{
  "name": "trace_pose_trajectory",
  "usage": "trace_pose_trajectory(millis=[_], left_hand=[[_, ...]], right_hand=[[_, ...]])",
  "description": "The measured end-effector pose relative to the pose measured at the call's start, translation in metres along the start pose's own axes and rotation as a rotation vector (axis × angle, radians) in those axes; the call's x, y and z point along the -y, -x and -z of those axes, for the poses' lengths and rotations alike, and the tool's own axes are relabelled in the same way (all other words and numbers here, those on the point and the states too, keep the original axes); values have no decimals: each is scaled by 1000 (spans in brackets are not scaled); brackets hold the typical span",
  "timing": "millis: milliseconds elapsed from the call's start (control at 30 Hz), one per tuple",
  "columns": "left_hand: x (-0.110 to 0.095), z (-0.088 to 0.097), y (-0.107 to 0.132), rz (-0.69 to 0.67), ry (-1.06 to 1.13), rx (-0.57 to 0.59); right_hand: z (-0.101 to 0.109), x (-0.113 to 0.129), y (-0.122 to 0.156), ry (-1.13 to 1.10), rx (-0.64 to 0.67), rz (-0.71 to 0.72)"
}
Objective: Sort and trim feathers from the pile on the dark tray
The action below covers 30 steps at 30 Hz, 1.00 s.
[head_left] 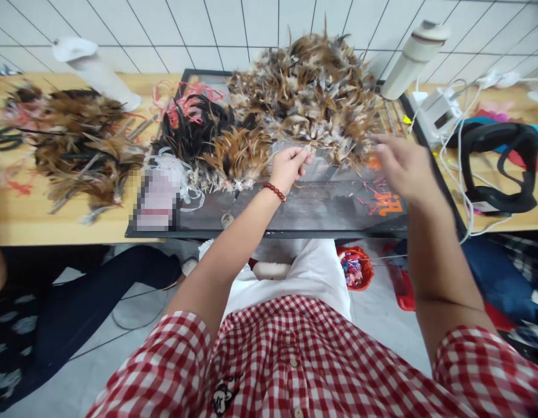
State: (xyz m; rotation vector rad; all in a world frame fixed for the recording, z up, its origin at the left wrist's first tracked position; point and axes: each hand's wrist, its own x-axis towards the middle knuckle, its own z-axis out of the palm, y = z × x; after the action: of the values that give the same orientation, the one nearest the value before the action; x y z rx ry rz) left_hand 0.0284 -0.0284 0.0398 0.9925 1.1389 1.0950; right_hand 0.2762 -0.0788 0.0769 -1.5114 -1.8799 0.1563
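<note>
Left hand (289, 168) fingers pinch a feather (304, 152) at the feather pile (308, 87) edge; right hand (404, 168) blurred, unreadable.

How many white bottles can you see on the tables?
2. One bottle is far left behind a feather heap; the other bottle is far right beside a white box. The feathers may hide more.

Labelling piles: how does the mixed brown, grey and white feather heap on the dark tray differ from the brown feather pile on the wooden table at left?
The mixed feather heap is bigger, flecked grey and white; the brown feather pile is flatter, mostly brown. The heap sits on the dark tray, the left hand pinching its edge; the pile lies on the wooden table, untouched. Both: loose feathers.
</note>
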Motion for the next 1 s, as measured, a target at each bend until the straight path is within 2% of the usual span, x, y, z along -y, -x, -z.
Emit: trace_pose_trajectory(millis=[133,233,567,733,1000], left_hand=[[-2,2,-2,-1,25,-35],[-3,3,-4,9,60,-43],[-3,2,-1,17,88,20],[-2,3,-2,27,81,33],[-7,3,1,48,79,42]], right_hand=[[-76,17,-28,28,115,89],[-105,18,-41,-17,147,118],[-113,19,-43,-126,98,165],[-110,19,-43,-200,135,176],[-116,11,-41,-371,143,97]])
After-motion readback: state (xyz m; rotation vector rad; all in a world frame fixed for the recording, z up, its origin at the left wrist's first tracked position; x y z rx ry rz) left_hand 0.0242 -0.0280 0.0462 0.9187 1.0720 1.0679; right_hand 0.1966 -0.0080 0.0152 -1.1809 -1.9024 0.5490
